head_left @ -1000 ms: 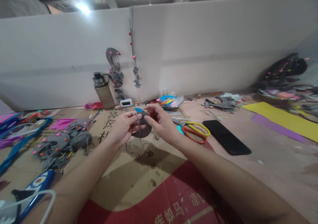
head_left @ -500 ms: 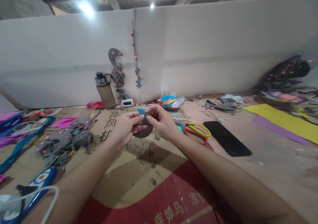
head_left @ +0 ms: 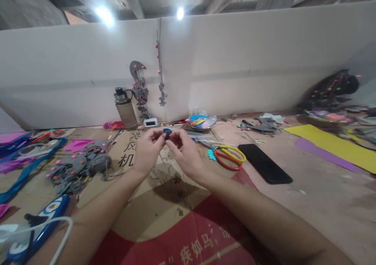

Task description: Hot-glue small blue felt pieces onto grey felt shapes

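Observation:
Both of my hands meet above the cardboard sheet, fingertips almost touching. Pinched between them is a small dark grey felt piece [head_left: 167, 134], mostly covered by the fingers. My left hand [head_left: 149, 149] closes on its left side, thumb against index finger. My right hand [head_left: 185, 151] closes on the right side, its fingers curled. A thin grey cord [head_left: 162, 160] trails down from the felt toward the cardboard [head_left: 141, 214]. A bit of blue shows just behind the fingertips. Scissors [head_left: 229, 157] with red and yellow handles lie right of my right hand.
A black phone [head_left: 264, 164] lies right of the scissors. Grey felt ornaments with pink balls [head_left: 78, 164] pile up at left, near a blue tool with a white cable [head_left: 44, 225]. A bottle [head_left: 125, 110] stands against the white wall, beside hanging felt garlands [head_left: 138, 82]. Yellow sheet [head_left: 331, 143] at right.
The round grey felt that showed below my fingers now appears folded or turned, with only a small part visible. My hands are slightly higher and closer together. The view has shifted slightly.

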### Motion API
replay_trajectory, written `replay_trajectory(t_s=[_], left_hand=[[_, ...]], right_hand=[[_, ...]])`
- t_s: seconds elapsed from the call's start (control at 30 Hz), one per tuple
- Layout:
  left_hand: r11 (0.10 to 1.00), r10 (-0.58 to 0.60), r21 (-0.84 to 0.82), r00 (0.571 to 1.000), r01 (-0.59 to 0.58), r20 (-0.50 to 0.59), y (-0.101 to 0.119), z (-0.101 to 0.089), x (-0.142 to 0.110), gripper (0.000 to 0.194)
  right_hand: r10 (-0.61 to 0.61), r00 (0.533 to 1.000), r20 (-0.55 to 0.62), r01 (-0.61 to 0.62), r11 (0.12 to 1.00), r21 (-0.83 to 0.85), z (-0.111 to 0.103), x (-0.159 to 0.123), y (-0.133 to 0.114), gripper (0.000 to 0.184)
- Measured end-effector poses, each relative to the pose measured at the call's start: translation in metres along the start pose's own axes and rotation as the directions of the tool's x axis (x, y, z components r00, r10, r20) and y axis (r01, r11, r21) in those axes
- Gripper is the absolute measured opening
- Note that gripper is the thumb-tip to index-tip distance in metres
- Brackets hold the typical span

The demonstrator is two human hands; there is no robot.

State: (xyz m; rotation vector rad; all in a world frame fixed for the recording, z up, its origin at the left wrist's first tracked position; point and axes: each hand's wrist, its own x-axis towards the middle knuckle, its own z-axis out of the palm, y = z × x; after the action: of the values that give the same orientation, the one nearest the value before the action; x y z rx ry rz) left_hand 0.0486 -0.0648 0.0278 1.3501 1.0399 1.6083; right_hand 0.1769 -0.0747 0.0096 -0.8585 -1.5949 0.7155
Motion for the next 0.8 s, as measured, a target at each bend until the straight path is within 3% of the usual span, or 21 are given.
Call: replay_trajectory(t_s=[0.1,0.23,0.43,0.57,0.63,0.8], left_hand=[[0.970,0.158,0.189,0.987,-0.155,-0.001,-0.001,-0.003,-0.002,0.014],[0.945,0.200,0.266,0.980,-0.188,-0.018,0.000,-0.005,-0.004,0.021],[0.945,0.248,0.232,0.968,-0.230,-0.049,0.004,-0.005,-0.005,0.028],[0.919,0.314,0.246,0.949,-0.308,0.016,0.000,-0.007,-0.006,0.032],[0.925,0.295,0.239,0.955,-0.294,0.034,-0.003,-0.008,-0.004,0.028],[0.999,0.033,0.002,0.999,-0.033,-0.041,-0.010,-0.010,0.008,0.012]], right_hand=[[0.048,0.997,0.053,-0.055,0.986,0.155,0.010,-0.002,0.001,0.018],[0.123,0.983,0.134,-0.160,0.934,0.318,0.015,-0.001,0.007,0.013],[0.109,0.986,0.123,-0.136,0.963,0.234,0.014,-0.005,0.006,0.006],[0.093,0.988,0.123,-0.115,0.976,0.186,0.015,-0.008,0.009,0.008],[0.086,0.989,0.117,-0.103,0.983,0.151,0.015,-0.008,0.011,0.010],[0.013,0.981,0.191,-0.006,0.999,-0.039,0.003,-0.004,0.008,0.020]])
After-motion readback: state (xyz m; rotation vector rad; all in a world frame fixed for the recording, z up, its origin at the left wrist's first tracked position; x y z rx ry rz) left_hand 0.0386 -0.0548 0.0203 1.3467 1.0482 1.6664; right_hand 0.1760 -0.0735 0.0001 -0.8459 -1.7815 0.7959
